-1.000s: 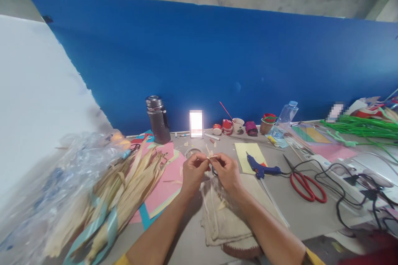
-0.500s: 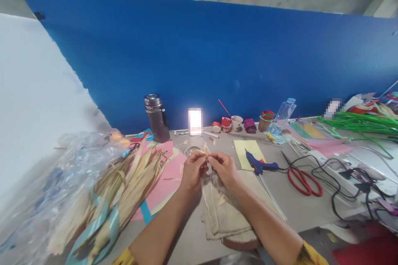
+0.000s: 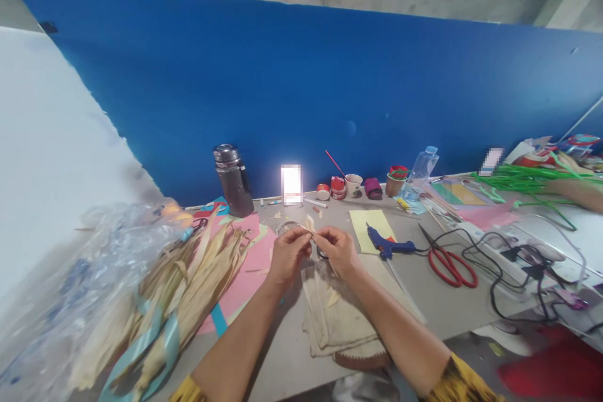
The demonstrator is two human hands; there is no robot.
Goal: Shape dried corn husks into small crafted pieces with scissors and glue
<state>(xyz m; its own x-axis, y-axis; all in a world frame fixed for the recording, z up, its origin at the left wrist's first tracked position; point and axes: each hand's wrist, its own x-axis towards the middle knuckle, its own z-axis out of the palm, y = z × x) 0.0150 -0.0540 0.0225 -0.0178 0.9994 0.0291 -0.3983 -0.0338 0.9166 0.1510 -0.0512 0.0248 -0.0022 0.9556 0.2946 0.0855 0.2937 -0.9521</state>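
Note:
My left hand and my right hand meet over the middle of the table, thumbs and fingertips pinched together. Between them they grip a small pale piece of corn husk, whose tip sticks up above the fingers. The lower part of that piece is hidden by my fingers. Beneath my right forearm lies a folded beige cloth with husk scraps on it. A bundle of dried corn husks, tied with light blue ribbon, rests to the left on pink paper.
To the right are a blue glue gun on yellow paper, red-handled scissors and a power strip with black cables. A dark thermos stands behind. Another person's arm reaches in by green stems. Clear plastic fills the left.
The scene has shifted slightly left in view. Another person's arm has come in at the right edge. My hands keep their pinch on the corn husk piece, with little movement.

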